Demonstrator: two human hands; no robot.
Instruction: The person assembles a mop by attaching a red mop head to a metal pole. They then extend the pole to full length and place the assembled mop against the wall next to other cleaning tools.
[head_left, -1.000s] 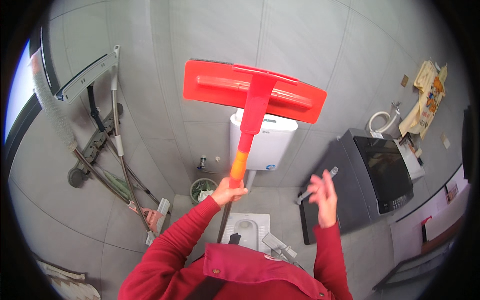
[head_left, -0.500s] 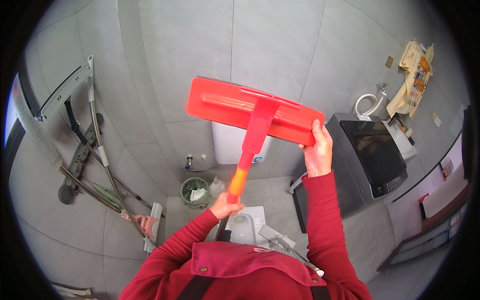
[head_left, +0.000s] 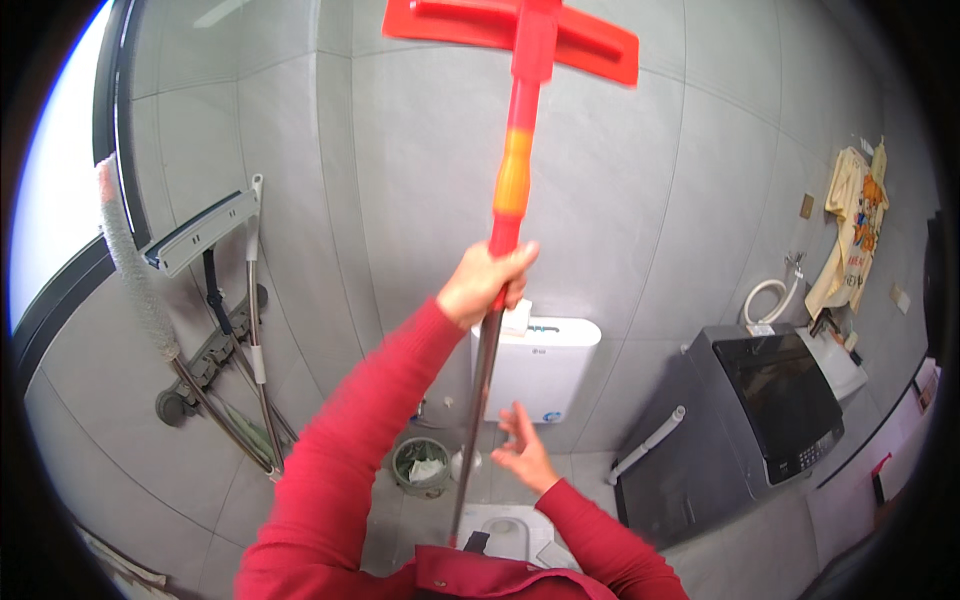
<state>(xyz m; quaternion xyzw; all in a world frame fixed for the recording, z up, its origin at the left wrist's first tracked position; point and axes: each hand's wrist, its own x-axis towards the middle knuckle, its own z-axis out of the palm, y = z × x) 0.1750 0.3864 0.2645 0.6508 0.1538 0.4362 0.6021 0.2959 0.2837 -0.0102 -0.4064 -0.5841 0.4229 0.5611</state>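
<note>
A red long-handled flat mop (head_left: pixel 514 175) rises upright in front of me. Its wide red head is at the top of the view and partly cut off by the upper edge, and an orange band marks its neck. My left hand (head_left: pixel 487 285) is wrapped round the handle, where the red collar meets the dark metal pole. Lower down, to the right of the pole, my right hand (head_left: pixel 524 452) has its fingers apart and holds nothing. Behind the pole, a white toilet cistern (head_left: pixel 560 370) hangs on the wall.
Several poles with cleaning heads hang from a wall rack (head_left: pixel 215 350) at left, including a fuzzy grey duster (head_left: pixel 135 270). A waste bin (head_left: pixel 422 468) stands below, near a squat toilet (head_left: pixel 500 535). At right are a dark washing machine (head_left: pixel 775 400) and a hanging cloth (head_left: pixel 848 230).
My left hand has raised the mop, so its head sits higher. My right hand has let go of the head's right end and dropped lower. The view has shifted too.
</note>
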